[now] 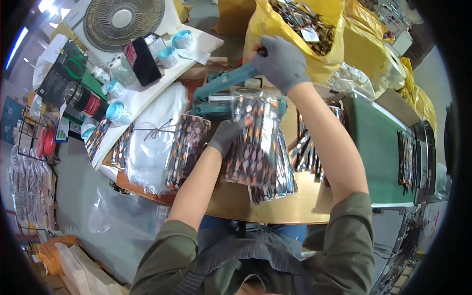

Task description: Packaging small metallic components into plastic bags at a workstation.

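Observation:
My right hand (pixel 282 64), in a grey glove, is closed round the end of the raised lever of a teal hand-lever bag sealer (pixel 228 80). My left hand (pixel 227 137), also gloved in grey, grips the left side of a clear plastic bag (pixel 255 157) near its top. Inside the bag are dark, flat pieces patterned in orange, white and blue. The bag's upper end lies at the sealer's base. Beneath it, another similar filled bag (pixel 275 194) rests on the tan tabletop (pixel 231 204). A further filled bag (pixel 189 140) lies left of my left hand.
A stack of clear bags (pixel 150 147) lies at the left. The white board (pixel 142 96) behind it carries blue tape rolls (pixel 119 113), a phone (pixel 142 61) and a fan (pixel 123 19). A yellow sack (pixel 265 29) stands beyond my right hand. Green surface (pixel 376 152) at the right.

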